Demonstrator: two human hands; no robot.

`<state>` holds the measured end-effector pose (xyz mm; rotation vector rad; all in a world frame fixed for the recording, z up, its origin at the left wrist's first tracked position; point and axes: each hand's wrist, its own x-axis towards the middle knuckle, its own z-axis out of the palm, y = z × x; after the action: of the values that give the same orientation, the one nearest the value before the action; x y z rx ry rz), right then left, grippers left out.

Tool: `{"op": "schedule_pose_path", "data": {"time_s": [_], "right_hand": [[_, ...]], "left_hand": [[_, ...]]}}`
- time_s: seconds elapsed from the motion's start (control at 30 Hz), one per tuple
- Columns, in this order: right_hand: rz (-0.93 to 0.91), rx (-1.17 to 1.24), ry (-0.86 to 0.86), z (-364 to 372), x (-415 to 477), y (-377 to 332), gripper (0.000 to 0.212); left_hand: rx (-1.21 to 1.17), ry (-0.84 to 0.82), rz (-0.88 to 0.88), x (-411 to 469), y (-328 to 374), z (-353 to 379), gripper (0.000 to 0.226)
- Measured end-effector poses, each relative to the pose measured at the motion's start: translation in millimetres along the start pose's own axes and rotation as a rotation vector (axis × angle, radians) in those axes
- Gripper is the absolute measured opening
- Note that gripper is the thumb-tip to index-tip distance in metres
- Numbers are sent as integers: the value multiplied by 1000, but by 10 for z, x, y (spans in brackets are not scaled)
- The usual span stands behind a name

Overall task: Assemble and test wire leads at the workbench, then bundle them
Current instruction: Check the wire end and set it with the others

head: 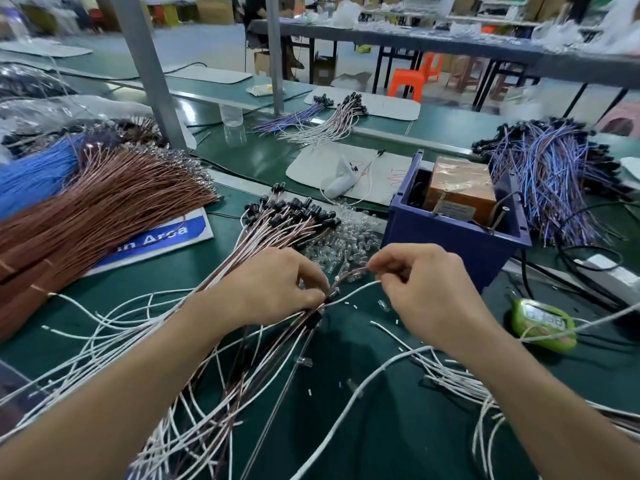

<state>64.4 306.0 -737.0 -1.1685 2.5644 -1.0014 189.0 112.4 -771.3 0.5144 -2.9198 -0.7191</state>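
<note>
— From the head view, what are our hands holding?
— Our left hand (277,285) pinches a bunch of wire leads (298,329) low over the green bench (349,344). Our right hand (426,289), fingers curled, pinches the end of one white wire (356,289).
— And the rest?
— Black-capped leads (294,216) lie just beyond our left hand, near the blue bin (460,237).

a green tabletop (263,161) runs in long rows through a large workshop. two grey metal posts rise from it, a broad one at left (149,71) and a slimmer one further back (275,53). beyond lies a pale blue-grey floor (197,46). a long grey table (450,46) on dark legs crosses the right rear, with orange plastic stools (407,84) beside it. cardboard boxes (214,10) stand at the blurred far side. soft, even light glints on the green surface.
</note>
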Motion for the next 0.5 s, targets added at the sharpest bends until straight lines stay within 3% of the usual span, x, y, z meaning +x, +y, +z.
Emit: {"op": "schedule_pose_path", "data": {"time_s": [0.13,0.23,0.4,0.5], "right_hand": [[17,118,103,126,82,-48,27],[-5,190,142,151,142,-136,26],[-94,311,198,50,132,-318,25],[-130,244,110,-130,70,-286,24]], "left_hand": [[-179,-42,-62,-104,25,16,61],[-72,-40,-33,-199,76,173,87],[137,212,-6,-131,-1,305,69],[232,340,12,-136,-204,152,60]]}}
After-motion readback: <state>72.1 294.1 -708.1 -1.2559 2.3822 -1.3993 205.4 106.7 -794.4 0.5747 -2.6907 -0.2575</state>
